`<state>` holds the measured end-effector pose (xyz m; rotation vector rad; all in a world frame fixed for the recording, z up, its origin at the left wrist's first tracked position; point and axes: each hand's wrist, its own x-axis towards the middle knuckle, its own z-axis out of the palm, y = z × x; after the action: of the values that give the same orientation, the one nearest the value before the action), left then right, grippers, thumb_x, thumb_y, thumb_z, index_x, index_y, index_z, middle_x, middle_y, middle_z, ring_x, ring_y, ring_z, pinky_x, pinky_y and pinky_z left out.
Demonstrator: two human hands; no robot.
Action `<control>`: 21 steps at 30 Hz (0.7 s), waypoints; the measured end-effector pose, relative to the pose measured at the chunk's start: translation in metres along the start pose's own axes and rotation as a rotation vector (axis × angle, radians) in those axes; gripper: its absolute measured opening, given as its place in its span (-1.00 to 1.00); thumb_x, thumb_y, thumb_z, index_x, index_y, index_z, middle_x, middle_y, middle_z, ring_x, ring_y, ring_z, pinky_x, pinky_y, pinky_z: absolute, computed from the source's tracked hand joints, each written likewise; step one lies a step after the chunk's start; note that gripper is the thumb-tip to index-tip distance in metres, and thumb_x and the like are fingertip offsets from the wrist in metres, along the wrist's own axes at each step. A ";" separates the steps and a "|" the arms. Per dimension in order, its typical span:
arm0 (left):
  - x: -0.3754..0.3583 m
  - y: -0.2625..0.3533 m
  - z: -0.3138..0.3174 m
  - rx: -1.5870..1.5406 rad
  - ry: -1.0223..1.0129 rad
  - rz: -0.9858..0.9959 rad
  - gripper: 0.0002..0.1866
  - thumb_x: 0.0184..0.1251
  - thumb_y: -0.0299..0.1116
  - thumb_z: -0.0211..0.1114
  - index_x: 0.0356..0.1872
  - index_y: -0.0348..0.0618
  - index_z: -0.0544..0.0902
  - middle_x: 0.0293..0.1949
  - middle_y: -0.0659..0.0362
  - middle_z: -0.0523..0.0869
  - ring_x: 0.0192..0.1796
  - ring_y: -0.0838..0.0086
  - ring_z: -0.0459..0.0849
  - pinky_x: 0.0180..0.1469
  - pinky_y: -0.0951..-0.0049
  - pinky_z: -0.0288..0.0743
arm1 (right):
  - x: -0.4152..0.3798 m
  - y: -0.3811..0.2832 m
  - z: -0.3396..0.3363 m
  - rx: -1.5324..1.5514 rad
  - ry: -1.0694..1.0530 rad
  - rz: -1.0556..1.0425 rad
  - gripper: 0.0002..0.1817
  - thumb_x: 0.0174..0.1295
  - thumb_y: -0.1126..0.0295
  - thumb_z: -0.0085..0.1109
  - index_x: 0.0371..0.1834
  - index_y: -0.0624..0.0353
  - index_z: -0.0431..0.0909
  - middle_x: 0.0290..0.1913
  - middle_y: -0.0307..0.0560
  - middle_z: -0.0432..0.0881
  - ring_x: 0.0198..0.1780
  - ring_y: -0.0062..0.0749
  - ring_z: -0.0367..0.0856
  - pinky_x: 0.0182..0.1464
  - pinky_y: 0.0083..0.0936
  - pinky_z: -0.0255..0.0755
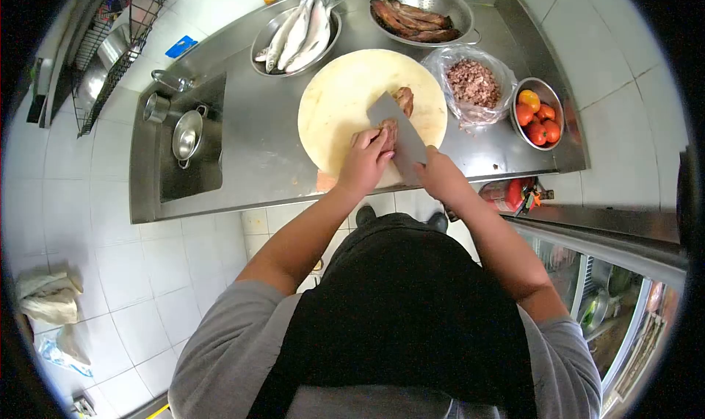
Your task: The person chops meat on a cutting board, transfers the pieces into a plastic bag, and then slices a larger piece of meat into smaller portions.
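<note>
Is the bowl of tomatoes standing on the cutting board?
No, the bowl of tomatoes stands on the steel counter, to the right of the cutting board.

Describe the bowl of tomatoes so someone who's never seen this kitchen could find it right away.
Start at the round cutting board in the middle of the steel counter. Go right, past the plastic bag of chopped meat. The small metal bowl there is the only container with round red and orange produce.
</note>
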<state>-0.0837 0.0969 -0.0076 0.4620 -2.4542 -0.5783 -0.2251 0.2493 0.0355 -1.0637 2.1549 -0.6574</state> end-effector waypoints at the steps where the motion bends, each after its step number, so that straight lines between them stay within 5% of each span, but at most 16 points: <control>1: -0.001 -0.002 0.001 0.009 -0.016 -0.014 -0.53 0.20 -0.34 0.47 0.13 -0.28 0.66 0.02 -0.02 0.62 0.10 0.05 0.55 0.18 0.17 0.48 | -0.001 -0.004 0.001 -0.022 -0.008 0.029 -0.62 0.37 0.24 0.13 -0.04 0.43 0.42 -0.18 0.52 0.66 -0.06 0.41 0.65 0.01 0.07 0.53; 11: -0.003 -0.004 0.000 -0.016 0.035 -0.097 -0.55 0.25 -0.29 0.44 0.11 -0.30 0.64 0.08 -0.02 0.61 0.15 0.05 0.54 0.22 0.15 0.47 | -0.083 0.003 -0.045 -0.192 -0.013 -0.005 -0.64 0.41 0.20 0.10 -0.07 0.35 0.39 -0.27 0.44 0.68 -0.17 0.40 0.66 -0.07 0.15 0.51; 21: 0.012 0.010 0.016 0.047 0.077 -0.140 -0.61 0.27 -0.29 0.41 0.07 -0.26 0.69 0.08 0.02 0.62 0.15 0.07 0.54 0.23 0.15 0.47 | -0.036 0.002 -0.054 -0.124 0.119 -0.031 -0.67 0.39 0.28 0.11 -0.09 0.42 0.41 -0.22 0.52 0.66 -0.09 0.42 0.64 0.01 0.11 0.51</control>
<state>-0.1045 0.1048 -0.0087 0.6672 -2.3801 -0.5498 -0.2485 0.2877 0.0823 -1.1509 2.3116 -0.6222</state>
